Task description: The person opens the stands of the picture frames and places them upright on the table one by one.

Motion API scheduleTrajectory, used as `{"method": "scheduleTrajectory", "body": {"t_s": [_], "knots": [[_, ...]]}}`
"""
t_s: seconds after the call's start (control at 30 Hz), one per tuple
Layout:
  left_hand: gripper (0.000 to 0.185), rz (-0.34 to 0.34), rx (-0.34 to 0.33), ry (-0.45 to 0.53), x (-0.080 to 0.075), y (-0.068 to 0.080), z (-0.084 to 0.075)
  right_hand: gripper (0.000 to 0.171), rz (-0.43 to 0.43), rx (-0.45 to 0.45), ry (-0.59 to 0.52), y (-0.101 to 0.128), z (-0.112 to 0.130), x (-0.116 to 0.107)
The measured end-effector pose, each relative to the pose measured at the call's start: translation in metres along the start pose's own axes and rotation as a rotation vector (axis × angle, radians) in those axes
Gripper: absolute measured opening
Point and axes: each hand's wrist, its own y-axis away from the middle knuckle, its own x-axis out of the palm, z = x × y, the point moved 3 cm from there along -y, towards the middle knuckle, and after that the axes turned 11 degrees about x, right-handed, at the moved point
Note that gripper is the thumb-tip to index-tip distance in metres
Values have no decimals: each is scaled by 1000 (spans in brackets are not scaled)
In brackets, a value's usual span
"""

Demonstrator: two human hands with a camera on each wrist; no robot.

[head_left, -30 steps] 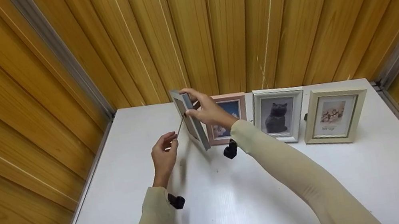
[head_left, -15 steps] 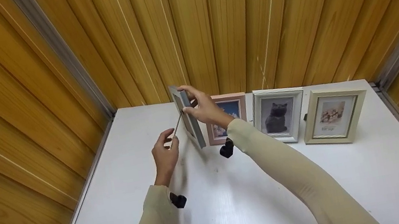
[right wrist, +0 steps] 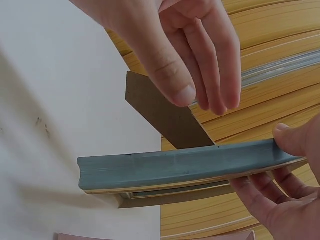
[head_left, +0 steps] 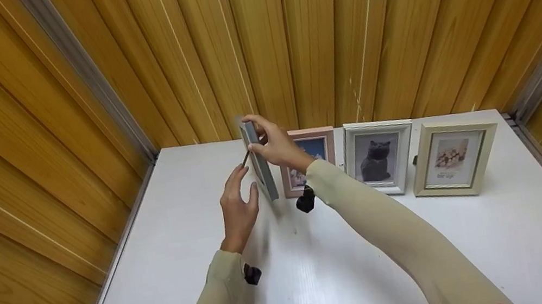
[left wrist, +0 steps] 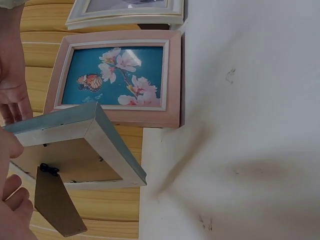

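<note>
Gripping one grey frame [head_left: 257, 160], right hand [head_left: 275, 147] fingers curl; left hand [head_left: 237, 208] fingers straight; three frames [head_left: 379, 156] stand.

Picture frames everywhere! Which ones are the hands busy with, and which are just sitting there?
Being worked on:
grey-blue frame, held off the table by the right hand
its brown back stand, with the left hand next to it

Just sitting there:
pink butterfly frame
white cat frame
cream frame
white table
</note>
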Motion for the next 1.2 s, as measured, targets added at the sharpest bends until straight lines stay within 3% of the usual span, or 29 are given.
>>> {"method": "scheduleTrajectory", "body": {"t_s": [0.23,0.53,0.87,1.2], "knots": [[49,28,-34,62,16,7,-6,63,8,-11,20,3,-3,4],[63,17,-233,177,32,4,-9,64,-12,-27,42,7,-6,10],[55,-60,-380,145,39,4,-10,63,-4,-32,49,14,-7,18],[40,-85,-451,145,39,1,-10,63,-29,-66,63,14,-5,17]]}}
